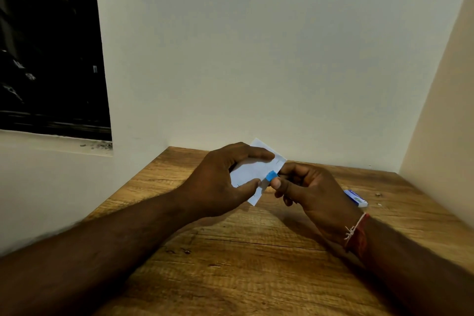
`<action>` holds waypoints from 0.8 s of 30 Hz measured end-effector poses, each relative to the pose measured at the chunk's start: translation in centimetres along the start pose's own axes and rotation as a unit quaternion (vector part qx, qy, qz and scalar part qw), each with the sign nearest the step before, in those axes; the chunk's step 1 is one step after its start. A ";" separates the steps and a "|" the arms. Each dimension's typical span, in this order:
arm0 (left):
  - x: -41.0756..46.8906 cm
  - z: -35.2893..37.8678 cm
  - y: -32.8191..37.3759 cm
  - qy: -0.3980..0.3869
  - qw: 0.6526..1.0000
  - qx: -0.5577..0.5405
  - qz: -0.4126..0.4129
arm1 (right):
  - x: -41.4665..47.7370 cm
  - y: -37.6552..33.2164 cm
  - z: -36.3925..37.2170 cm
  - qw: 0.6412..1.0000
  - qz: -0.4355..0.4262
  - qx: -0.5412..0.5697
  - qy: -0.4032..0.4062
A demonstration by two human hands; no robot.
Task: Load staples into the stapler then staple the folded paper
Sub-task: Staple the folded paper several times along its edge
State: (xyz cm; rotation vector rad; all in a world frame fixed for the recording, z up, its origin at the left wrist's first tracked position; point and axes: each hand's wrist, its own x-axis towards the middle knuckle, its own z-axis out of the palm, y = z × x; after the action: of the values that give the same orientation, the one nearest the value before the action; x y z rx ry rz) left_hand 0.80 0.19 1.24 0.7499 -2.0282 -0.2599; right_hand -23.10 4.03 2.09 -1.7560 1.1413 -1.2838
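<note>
My left hand [218, 182] holds a folded white paper [252, 170] above the wooden table, thumb below and fingers on top. A thin staple mark shows near the paper's upper right corner. My right hand [307, 192] is closed around a small blue stapler [271, 176]; only its blue nose shows, set over the paper's right edge. The rest of the stapler is hidden inside my fist.
A small blue and white staple box [356, 197] lies on the wooden table [243, 264] behind my right wrist. White walls close the table at the back and right. A dark window sits at the upper left.
</note>
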 end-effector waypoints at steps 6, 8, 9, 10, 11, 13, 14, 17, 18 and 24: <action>0.0 -0.1 0.2 -0.014 1.000 0.008 -0.002 | 0.1 0.3 -0.1 1.000 -0.006 0.009 0.004; 0.1 -0.2 0.3 -0.015 1.000 0.018 0.004 | 0.1 0.4 -0.1 1.000 -0.003 0.015 0.010; 0.1 -0.2 0.3 -0.015 1.000 0.023 0.006 | 0.1 0.4 -0.2 1.000 -0.003 0.014 0.011; 0.1 -0.2 0.4 -0.015 1.000 0.025 0.007 | 0.1 0.4 -0.3 1.000 -0.004 0.014 0.011; 0.1 -0.2 0.4 -0.015 1.000 0.026 0.007 | 0.0 0.4 -0.3 1.000 -0.005 0.016 0.011; 0.2 -0.2 0.6 -0.015 0.999 0.027 0.010 | 0.0 0.3 -0.4 1.000 -0.006 0.024 0.010; 0.2 -0.3 0.6 -0.016 0.999 0.028 0.014 | 0.0 0.2 -0.4 1.000 -0.006 0.024 0.007; 0.2 -0.3 0.7 -0.018 0.999 0.031 0.021 | -0.1 0.1 -0.5 1.000 -0.006 0.019 0.001; 0.2 -0.3 0.7 -0.018 0.999 0.030 0.024 | 0.0 0.1 -0.5 1.000 -0.006 0.017 0.001; 0.2 -0.3 1.0 -0.012 0.999 0.027 0.034 | 0.1 0.4 -0.6 1.000 -0.014 0.015 0.006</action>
State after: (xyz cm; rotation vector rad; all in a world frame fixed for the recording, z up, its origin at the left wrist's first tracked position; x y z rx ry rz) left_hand 0.54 0.92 2.02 0.7126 -2.0857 -0.1761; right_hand -23.73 3.78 1.99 -1.7507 1.1021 -1.3224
